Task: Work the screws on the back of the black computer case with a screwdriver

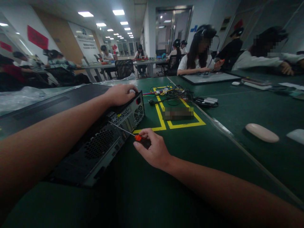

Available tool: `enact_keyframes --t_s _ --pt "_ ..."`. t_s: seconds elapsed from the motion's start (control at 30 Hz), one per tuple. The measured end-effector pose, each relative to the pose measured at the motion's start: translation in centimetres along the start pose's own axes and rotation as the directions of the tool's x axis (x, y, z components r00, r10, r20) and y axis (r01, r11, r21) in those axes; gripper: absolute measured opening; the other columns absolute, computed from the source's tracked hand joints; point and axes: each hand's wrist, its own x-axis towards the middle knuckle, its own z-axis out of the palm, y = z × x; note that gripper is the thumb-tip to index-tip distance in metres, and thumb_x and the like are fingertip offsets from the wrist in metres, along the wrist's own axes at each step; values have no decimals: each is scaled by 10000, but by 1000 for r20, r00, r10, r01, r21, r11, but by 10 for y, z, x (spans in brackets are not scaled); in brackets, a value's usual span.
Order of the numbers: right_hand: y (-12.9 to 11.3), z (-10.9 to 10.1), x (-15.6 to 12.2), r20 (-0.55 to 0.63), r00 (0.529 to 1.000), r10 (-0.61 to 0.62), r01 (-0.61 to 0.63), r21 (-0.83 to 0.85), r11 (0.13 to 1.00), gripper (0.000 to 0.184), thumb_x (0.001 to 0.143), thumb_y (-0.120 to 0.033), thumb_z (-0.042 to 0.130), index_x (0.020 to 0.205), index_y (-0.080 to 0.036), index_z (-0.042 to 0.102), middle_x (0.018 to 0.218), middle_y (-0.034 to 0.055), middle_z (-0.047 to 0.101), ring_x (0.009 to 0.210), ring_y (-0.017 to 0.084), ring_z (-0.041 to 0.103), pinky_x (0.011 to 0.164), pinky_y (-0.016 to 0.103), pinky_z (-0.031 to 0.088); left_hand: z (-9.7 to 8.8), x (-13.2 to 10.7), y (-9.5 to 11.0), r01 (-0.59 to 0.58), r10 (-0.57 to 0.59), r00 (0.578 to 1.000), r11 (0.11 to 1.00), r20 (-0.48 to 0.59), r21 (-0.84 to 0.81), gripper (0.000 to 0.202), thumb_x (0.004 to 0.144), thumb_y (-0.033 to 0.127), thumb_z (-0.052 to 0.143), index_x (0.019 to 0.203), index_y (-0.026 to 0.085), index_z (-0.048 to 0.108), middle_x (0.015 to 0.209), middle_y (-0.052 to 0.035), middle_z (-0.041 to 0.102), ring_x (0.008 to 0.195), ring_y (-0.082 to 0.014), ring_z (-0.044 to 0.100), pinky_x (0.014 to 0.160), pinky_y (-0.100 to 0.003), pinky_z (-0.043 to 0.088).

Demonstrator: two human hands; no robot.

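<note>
A black desktop computer case (73, 155) lies on the green table, its metal rear panel with ports and a round fan grille turned to the right. My left hand (120, 94) grips the top of the case at its rear corner, fingers bent over the edge and partly hidden. In my right hand (153, 147) is a screwdriver (138, 137) with an orange and dark handle, held closed in the fingers. Its long thin shaft points up and left to the rear edge of the case, beneath my left wrist. What the tip touches is too dark to tell.
Yellow tape (187, 125) marks rectangles on the table. Tangled cables (178, 93) and a blurred-out block (178, 113) lie there. Farther right is a pale oval case (262, 132). Clear plastic wrap (14, 101) lies at left. Across the table, a person works over a tray (213, 78).
</note>
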Motion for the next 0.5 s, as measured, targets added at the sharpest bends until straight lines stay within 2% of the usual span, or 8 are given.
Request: enact_keyframes --t_s 0.13,0.33,0.5 --pt "0 1 1 3 1000 -4 4 34 999 136 1034 -370 736 1092 -264 674 1016 34 809 865 200 760 832 355 630 0 0 0 1 -1 1000 1000 -2 -3 608 1037 403 462 1523 233 785 1082 -145 819 1043 -350 749 951 -464 535" --pt "1 2 1 -7 1000 -3 3 49 999 146 1035 -377 740 1104 -261 683 1029 33 812 862 194 758 825 340 627 -1 -1 1 3 -3 1000 1000 -2 4 590 1045 402 466 1511 242 789 1149 -139 823 1071 -342 750 975 -443 541" --pt "0 1 1 3 1000 6 -6 31 999 137 1040 -366 749 1103 -260 689 1020 30 806 867 195 753 834 339 620 -1 -1 3 17 -17 1000 1000 2 21 596 1050 394 453 1525 245 780 1123 -134 818 1071 -341 755 967 -440 538"
